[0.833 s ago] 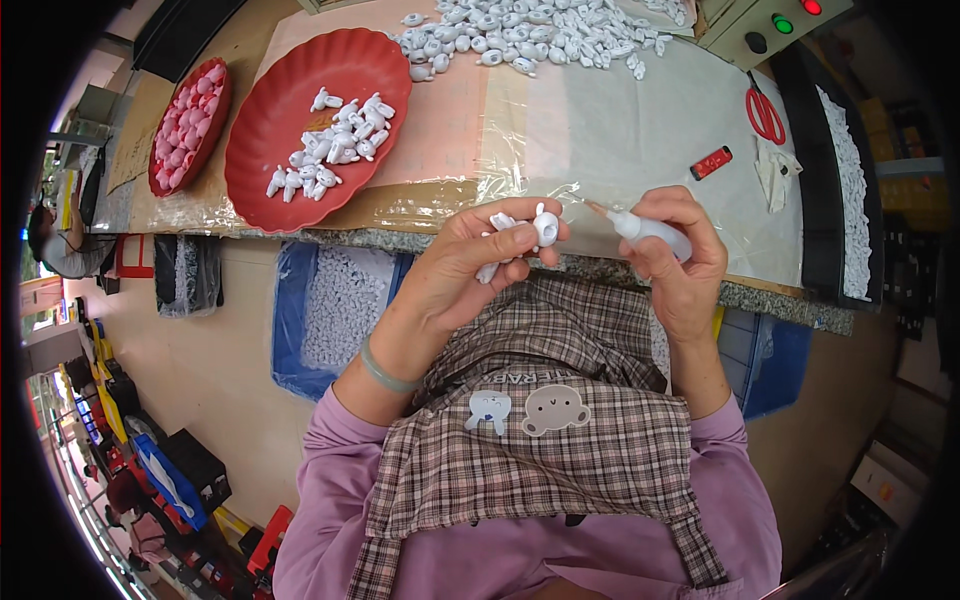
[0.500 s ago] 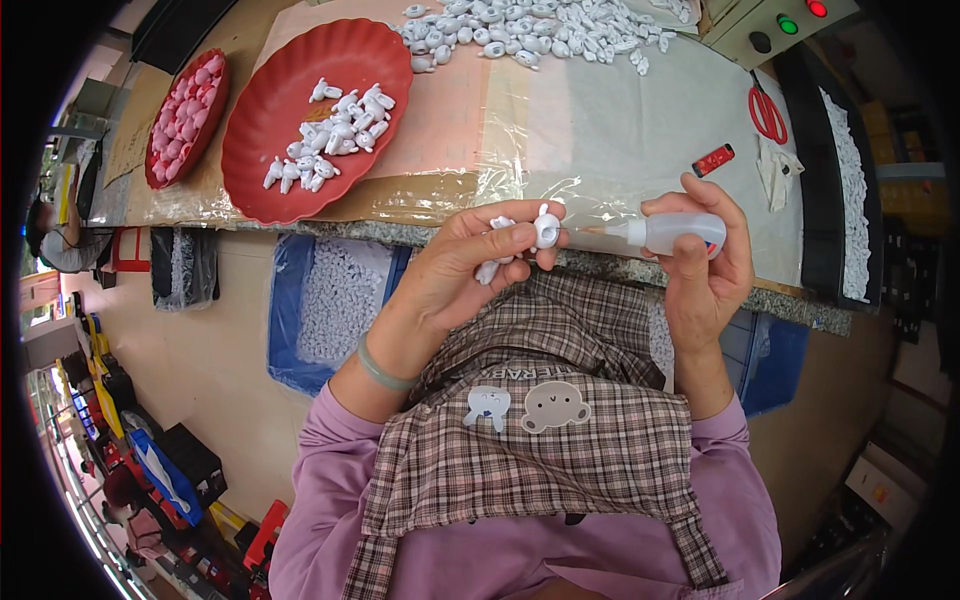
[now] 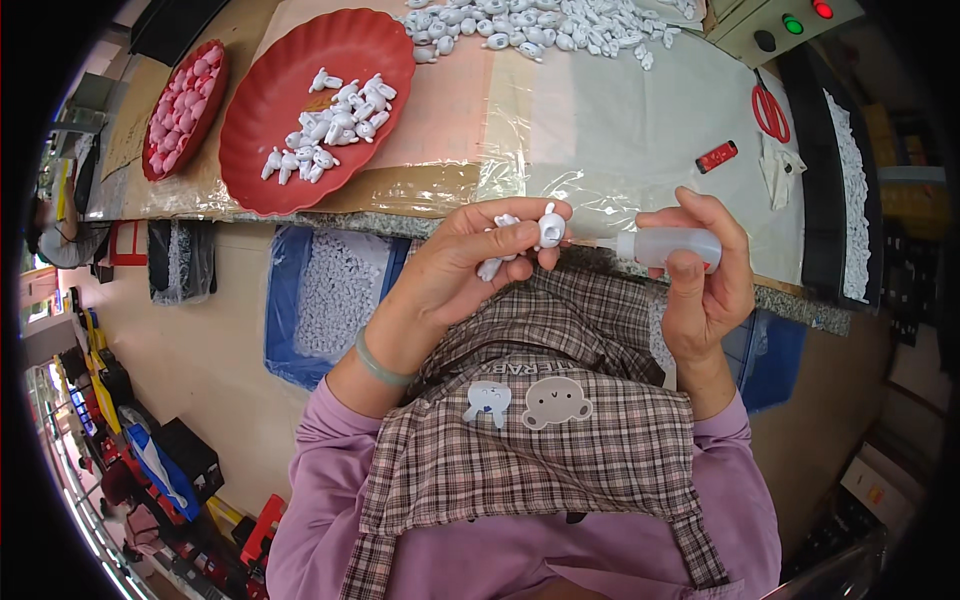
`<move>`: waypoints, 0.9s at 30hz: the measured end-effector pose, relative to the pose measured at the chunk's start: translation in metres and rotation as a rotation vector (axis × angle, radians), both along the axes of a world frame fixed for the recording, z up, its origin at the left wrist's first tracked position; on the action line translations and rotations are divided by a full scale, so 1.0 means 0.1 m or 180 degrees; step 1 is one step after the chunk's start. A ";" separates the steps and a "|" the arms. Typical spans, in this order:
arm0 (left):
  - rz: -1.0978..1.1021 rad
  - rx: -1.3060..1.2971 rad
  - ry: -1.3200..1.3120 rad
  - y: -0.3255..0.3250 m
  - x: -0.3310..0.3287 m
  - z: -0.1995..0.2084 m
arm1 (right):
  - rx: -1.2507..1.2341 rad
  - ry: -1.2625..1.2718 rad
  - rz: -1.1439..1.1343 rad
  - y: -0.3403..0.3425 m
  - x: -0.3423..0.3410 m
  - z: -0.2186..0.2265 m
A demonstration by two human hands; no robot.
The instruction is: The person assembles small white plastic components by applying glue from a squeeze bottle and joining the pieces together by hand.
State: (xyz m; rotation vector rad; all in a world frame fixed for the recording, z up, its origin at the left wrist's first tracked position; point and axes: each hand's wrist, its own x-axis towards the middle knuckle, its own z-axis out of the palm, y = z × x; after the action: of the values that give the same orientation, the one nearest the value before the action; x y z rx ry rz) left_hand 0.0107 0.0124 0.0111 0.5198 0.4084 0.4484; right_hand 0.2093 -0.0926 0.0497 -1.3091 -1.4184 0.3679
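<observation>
While the granite table edge runs beneath both hands, a broad stretch of plastic-covered worktop lies beyond them, and the hands are held up at that edge, over the lap side. The left hand grips, between thumb and fingers, a small white rabbit-shaped head, which sits at its fingertips with one ear upward and a dark round hollow showing; more white pieces are tucked in the same grasp. The right hand has its thumb and fingers closed around a translucent squeeze bottle, tipped sideways, its thin nozzle pointing at the head; whether the tip touches cannot be told. Left of the worktop, a scalloped red plate bears white figurines, beside a smaller red dish of pink pieces. A pile of white parts borders the far side. Red-handled scissors, a small red block and a whitish cloth stand rightward, before a long black tray.
</observation>
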 end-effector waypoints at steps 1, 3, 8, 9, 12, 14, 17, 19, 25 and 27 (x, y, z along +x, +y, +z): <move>0.0001 -0.0005 0.0001 0.00 0.00 -0.01 | -0.0005 0.0001 0.0001 0.00 0.00 0.00; -0.0033 -0.0020 0.0005 0.00 -0.01 -0.02 | 0.0014 -0.0055 -0.0025 0.00 -0.01 0.00; -0.0050 -0.0095 0.0026 -0.01 -0.01 -0.01 | -0.0012 -0.0040 0.0017 0.01 -0.01 0.01; -0.0069 -0.0129 0.0024 -0.01 -0.01 -0.01 | 0.0001 -0.0034 0.0020 0.02 -0.01 0.00; -0.0078 -0.0104 -0.0136 -0.01 0.00 -0.03 | 0.0006 -0.0031 0.0036 0.02 0.00 0.00; -0.0101 -0.0117 -0.0137 -0.01 -0.01 -0.04 | 0.0013 -0.0032 0.0013 0.01 -0.01 -0.02; -0.0147 -0.0112 -0.0129 -0.01 -0.01 -0.05 | 0.0040 -0.0012 -0.0010 0.01 -0.01 -0.03; -0.0172 -0.0096 -0.0118 0.00 -0.01 -0.05 | 0.0058 0.0010 -0.0010 0.01 -0.01 -0.03; -0.0179 -0.0144 -0.0143 0.00 0.00 -0.07 | 0.0156 -0.0144 -0.0015 -0.01 0.00 -0.03; -0.0121 -0.0219 -0.0190 0.00 0.00 -0.09 | 0.0219 -0.0468 -0.0018 -0.01 0.01 -0.01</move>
State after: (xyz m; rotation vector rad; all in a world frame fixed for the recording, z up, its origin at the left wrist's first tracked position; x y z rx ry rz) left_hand 0.0106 0.0121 0.0021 0.4458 0.3548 0.4109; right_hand 0.2101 -0.0941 0.0485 -1.3053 -1.5363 0.2207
